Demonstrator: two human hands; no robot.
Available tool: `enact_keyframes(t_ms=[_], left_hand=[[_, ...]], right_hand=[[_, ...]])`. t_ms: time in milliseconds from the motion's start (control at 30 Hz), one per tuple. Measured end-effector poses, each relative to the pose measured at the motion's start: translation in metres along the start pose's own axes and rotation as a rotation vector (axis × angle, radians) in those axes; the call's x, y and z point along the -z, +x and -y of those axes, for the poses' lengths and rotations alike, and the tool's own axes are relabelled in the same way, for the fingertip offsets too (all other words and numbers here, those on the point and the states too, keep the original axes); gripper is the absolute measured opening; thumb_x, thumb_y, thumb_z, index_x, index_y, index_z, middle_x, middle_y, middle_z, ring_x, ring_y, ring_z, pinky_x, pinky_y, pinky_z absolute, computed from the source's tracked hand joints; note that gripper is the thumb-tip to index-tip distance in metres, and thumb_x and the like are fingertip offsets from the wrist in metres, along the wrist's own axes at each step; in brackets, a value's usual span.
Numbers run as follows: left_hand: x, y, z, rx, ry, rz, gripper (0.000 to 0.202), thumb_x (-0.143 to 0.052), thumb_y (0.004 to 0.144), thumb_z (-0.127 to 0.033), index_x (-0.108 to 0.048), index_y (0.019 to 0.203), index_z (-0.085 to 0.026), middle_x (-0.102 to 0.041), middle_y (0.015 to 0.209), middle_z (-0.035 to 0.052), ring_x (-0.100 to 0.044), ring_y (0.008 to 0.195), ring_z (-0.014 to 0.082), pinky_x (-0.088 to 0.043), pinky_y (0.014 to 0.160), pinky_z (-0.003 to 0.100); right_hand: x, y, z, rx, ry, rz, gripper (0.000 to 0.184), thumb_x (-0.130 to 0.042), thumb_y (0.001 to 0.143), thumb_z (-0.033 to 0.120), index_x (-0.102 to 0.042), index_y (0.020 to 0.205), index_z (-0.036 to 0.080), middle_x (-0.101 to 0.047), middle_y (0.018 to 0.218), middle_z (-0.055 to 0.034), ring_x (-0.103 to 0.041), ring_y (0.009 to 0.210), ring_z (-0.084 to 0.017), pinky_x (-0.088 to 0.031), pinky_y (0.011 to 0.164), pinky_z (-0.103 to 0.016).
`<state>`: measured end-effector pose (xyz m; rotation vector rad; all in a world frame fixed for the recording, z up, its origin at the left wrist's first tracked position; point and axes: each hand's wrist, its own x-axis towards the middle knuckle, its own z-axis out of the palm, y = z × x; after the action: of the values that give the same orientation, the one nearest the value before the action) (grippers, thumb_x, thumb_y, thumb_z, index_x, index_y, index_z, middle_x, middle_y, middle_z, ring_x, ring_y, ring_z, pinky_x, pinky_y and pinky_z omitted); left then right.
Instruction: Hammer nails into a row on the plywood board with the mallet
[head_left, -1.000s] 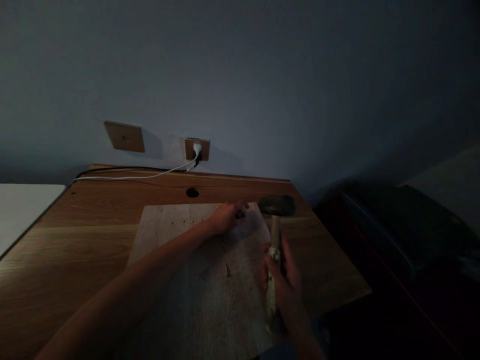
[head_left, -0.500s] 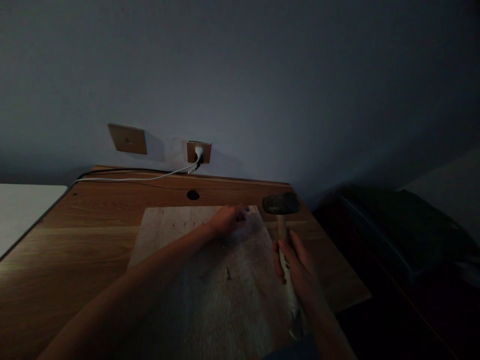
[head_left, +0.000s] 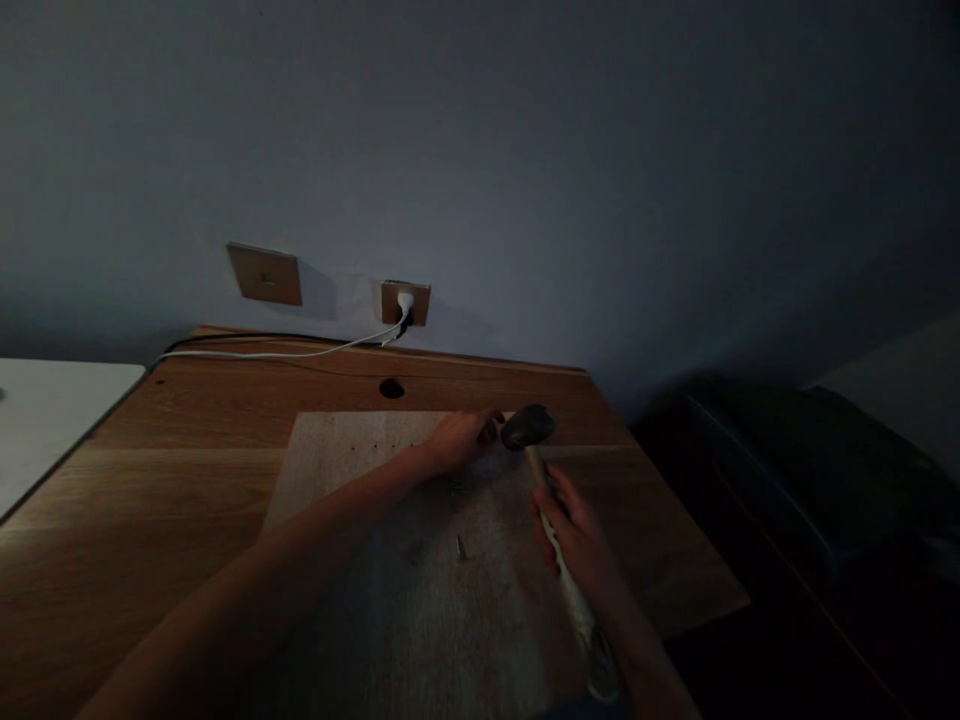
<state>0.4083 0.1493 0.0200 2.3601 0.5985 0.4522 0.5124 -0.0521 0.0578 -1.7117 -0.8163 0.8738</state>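
Saw at nine o'clock the corner of a white panel (head_left: 67, 420), and beside it a brown wood-grain tabletop (head_left: 172, 480). Picked out, between nine and ten, a brown wall plate (head_left: 266, 273); below it, followed a white cable (head_left: 255, 355) and a black cable (head_left: 262, 335) along the back edge to a wall socket (head_left: 389, 303) at ten, with a white plug (head_left: 406, 301) in it. Found a round cable hole (head_left: 391, 388) in the tabletop at six from that socket.

Traced a bare left forearm (head_left: 315, 530) from eight o'clock across a pale wooden board (head_left: 435, 620), past a row of small dark dots (head_left: 393, 446). Saw the left hand (head_left: 459, 440) near six, low over the board's far edge, fingers curled; could not tell whether empty or pinching something. Spotted small metal pieces (head_left: 455, 488) below that hand and a lone metal fastener (head_left: 460, 548) farther toward six, on the board; could not tell screw from nail.

Located the hammer (head_left: 528, 428) between four and five, dark head at three from the left fingertips, near them, pale handle slanting toward five. Saw the right hand (head_left: 574, 530) at five, wrapped firmly around that handle. Noticed a dark green bundle (head_left: 825, 460) between three and four, blurred in shadow.
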Motion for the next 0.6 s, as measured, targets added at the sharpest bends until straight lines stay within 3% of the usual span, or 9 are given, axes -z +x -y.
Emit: enact_keyframes(t_ms=[167,367,600], left_hand=[[-0.0019,0.0018,0.0037,-0.029,-0.008,-0.009,0.041,-0.069,0.084,-0.015,-0.061,0.124,-0.02,-0.077,0.099,0.0033,-0.073,0.089,0.0185,-0.053,0.08,0.026],[0.0015,-0.0019,-0.0004,-0.014,-0.005,-0.009,0.042,-0.067,0.083,-0.013,-0.061,0.124,-0.02,-0.077,0.104,0.0034,-0.073,0.094,0.0193,-0.053,0.083,0.027],[0.0008,-0.0007,0.0014,-0.059,0.018,-0.021,0.041,-0.07,0.08,-0.014,-0.063,0.12,-0.018,-0.074,0.108,0.0056,-0.071,0.095,0.0195,-0.052,0.081,0.025]], right_hand=[[0.0023,0.0018,-0.0014,0.023,-0.008,0.0,0.062,-0.063,0.085,0.062,-0.054,0.128,0.019,-0.051,0.056,0.009,-0.038,0.034,-0.009,-0.034,0.03,-0.022],[-0.0022,0.0009,-0.0059,-0.001,-0.012,-0.043,0.07,-0.066,0.08,0.064,-0.051,0.132,0.02,-0.058,0.068,0.0061,-0.042,0.036,-0.009,-0.033,0.029,-0.021],[-0.0028,-0.0007,-0.0029,0.072,-0.044,-0.042,0.066,-0.059,0.087,0.064,-0.05,0.136,0.021,-0.058,0.069,0.0061,-0.041,0.035,-0.007,-0.033,0.03,-0.021]])
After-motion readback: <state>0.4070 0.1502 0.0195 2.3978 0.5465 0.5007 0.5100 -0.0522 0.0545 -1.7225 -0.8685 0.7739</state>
